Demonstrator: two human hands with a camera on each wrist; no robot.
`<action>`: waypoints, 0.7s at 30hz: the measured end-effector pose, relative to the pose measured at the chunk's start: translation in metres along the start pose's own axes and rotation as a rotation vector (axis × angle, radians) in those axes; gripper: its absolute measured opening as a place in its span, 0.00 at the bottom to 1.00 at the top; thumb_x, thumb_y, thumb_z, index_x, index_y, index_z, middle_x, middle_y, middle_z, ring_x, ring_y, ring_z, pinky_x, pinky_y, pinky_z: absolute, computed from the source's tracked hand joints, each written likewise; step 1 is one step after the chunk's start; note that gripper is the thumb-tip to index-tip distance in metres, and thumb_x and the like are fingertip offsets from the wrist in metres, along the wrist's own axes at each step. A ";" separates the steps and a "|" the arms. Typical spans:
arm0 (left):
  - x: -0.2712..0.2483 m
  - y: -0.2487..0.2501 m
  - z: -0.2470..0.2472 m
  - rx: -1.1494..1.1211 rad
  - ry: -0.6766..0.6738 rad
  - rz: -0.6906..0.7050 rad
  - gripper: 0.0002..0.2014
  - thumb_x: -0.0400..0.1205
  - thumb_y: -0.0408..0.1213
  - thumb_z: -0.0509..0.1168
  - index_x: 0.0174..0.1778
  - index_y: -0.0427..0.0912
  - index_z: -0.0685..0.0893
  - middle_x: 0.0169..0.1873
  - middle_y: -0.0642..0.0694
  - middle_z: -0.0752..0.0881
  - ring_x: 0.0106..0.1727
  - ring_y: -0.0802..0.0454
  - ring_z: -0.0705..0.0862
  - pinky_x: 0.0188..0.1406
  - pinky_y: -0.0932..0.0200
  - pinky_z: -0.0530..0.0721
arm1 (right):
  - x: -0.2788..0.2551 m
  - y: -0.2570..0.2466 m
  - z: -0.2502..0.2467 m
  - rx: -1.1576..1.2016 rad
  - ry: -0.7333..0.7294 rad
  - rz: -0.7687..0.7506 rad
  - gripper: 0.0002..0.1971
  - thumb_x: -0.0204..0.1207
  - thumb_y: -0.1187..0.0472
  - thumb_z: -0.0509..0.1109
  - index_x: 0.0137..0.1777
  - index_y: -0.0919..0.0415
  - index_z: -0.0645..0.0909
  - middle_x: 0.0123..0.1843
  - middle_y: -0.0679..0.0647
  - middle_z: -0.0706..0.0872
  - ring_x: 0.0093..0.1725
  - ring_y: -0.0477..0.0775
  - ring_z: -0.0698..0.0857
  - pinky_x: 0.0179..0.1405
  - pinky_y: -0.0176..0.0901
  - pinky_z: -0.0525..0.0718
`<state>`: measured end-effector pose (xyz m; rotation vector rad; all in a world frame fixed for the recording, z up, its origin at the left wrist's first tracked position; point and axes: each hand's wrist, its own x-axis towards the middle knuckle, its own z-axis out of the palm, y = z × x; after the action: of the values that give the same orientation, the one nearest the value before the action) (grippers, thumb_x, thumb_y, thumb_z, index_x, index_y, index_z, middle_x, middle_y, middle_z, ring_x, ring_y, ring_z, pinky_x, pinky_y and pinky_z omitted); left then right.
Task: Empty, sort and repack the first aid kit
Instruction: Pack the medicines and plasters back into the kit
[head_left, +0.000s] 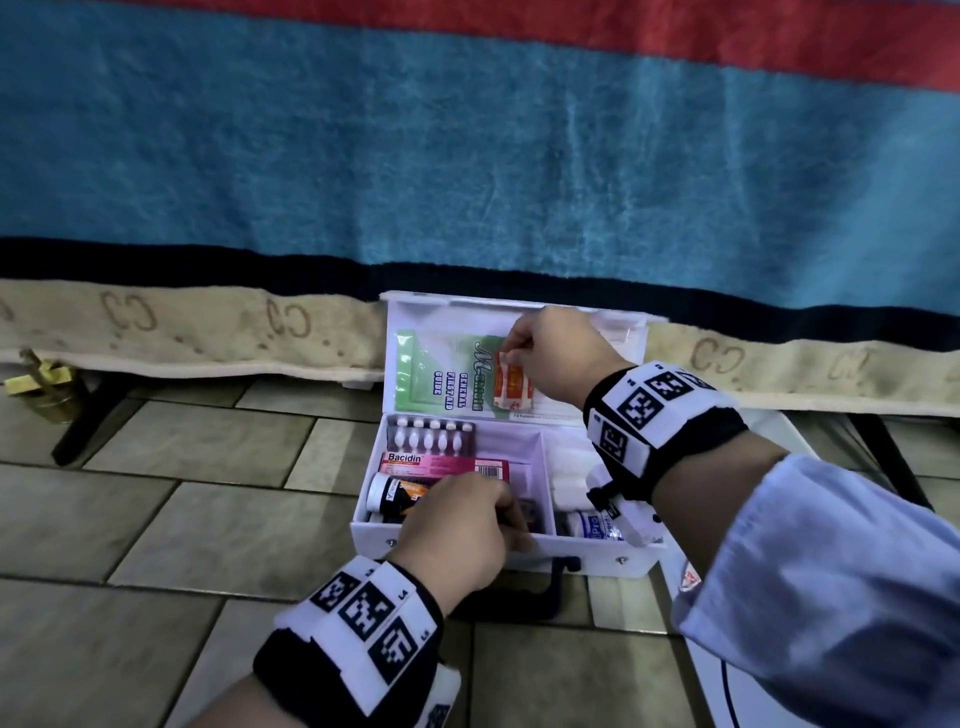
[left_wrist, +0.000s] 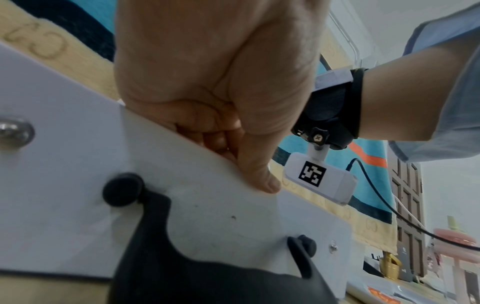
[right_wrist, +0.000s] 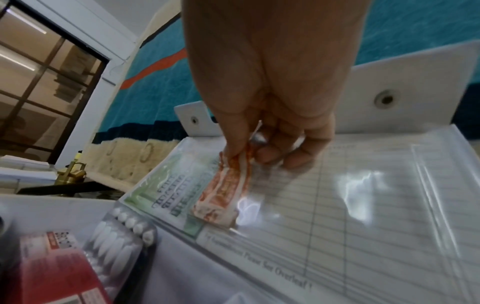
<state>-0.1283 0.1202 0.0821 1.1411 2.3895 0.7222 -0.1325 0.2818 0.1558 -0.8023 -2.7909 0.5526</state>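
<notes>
A white first aid kit (head_left: 374, 535) stands open on the tiled floor, its lid leaning back against a hanging blanket. My right hand (head_left: 540, 353) pinches the top of an orange and white plaster strip (head_left: 511, 384) (right_wrist: 223, 193) in front of the lid's clear sleeve, which holds a green first aid guide (head_left: 441, 374) (right_wrist: 166, 195). My left hand (head_left: 467, 519) (left_wrist: 221, 102) grips the kit's front wall (left_wrist: 207, 205), fingers curled over its rim. Inside lie a blister pack of white pills (head_left: 431, 434), a pink Bacidin box (head_left: 441, 463) and a dark tube (head_left: 395, 493).
A black carry handle (head_left: 545, 587) (left_wrist: 182, 267) hangs from the kit's front. White bottles (head_left: 587, 519) fill the right compartment. A blue, red and beige blanket (head_left: 467, 156) hangs just behind. A brass padlock (head_left: 41, 384) lies at the far left; a white object (head_left: 706, 675) lies at the right.
</notes>
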 end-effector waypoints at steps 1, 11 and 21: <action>0.000 0.000 0.000 0.001 0.004 0.002 0.13 0.75 0.41 0.71 0.24 0.56 0.81 0.38 0.56 0.88 0.45 0.54 0.84 0.42 0.61 0.80 | -0.001 0.001 -0.001 -0.019 0.003 0.003 0.05 0.77 0.60 0.70 0.48 0.57 0.88 0.43 0.52 0.87 0.41 0.49 0.82 0.40 0.37 0.75; 0.005 0.000 0.003 -0.019 -0.006 0.017 0.14 0.72 0.42 0.76 0.23 0.53 0.80 0.23 0.59 0.81 0.27 0.65 0.77 0.27 0.67 0.71 | -0.064 0.027 -0.064 0.095 0.079 -0.124 0.14 0.71 0.61 0.77 0.56 0.58 0.87 0.51 0.52 0.90 0.49 0.49 0.88 0.55 0.35 0.82; 0.002 0.011 -0.001 0.089 -0.015 0.017 0.13 0.71 0.38 0.77 0.23 0.52 0.83 0.26 0.57 0.84 0.30 0.62 0.80 0.24 0.64 0.68 | -0.222 0.170 -0.074 -0.344 -0.277 0.366 0.11 0.69 0.52 0.78 0.51 0.47 0.88 0.43 0.44 0.88 0.45 0.43 0.85 0.37 0.26 0.75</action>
<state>-0.1235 0.1276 0.0896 1.1993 2.4237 0.6152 0.1545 0.3173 0.1393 -1.4265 -3.0546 0.2475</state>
